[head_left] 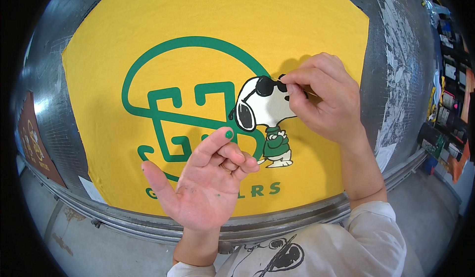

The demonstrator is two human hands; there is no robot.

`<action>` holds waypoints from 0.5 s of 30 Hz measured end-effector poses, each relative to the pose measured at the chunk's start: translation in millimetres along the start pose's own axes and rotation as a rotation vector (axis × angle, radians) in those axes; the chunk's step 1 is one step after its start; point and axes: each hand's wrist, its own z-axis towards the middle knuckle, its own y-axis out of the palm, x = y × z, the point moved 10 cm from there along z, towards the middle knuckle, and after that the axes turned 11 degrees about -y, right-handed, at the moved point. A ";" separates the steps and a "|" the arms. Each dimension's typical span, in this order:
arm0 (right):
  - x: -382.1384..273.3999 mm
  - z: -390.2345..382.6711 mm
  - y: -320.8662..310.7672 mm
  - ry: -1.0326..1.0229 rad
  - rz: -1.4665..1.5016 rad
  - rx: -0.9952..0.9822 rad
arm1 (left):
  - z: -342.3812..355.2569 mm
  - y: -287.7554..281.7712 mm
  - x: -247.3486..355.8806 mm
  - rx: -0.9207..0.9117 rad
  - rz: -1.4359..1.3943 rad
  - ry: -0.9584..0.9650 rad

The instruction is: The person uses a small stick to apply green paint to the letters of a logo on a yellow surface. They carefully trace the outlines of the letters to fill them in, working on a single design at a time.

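Observation:
A yellow fabric panel [307, 24] lies flat, printed with green line lettering and a white cartoon dog [269, 103] in black sunglasses and a green top. My left hand [203, 183] is turned palm up above the panel's near part, thumb and index finger stretched out and the other fingers half bent. A blob of green paint sits on its index fingertip, with small green specks on the thumb and palm. Over the dog's face, my right hand [326, 99] is closed in a pinch at the sunglasses; whatever lies between its fingertips is hidden. It covers part of the dog's snout.
The panel rests on a dark metal table [64, 108] with a rail [287, 222] along its near edge. A brown printed piece [42, 138] lies at the left. Whitish residue [393, 69] streaks the right side. Packed shelves [450, 79] stand beyond, far right.

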 end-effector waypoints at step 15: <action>-1.5 0.0 0.2 -0.029 -0.002 0.002 | -0.1 0.4 -1.0 0.002 0.006 0.002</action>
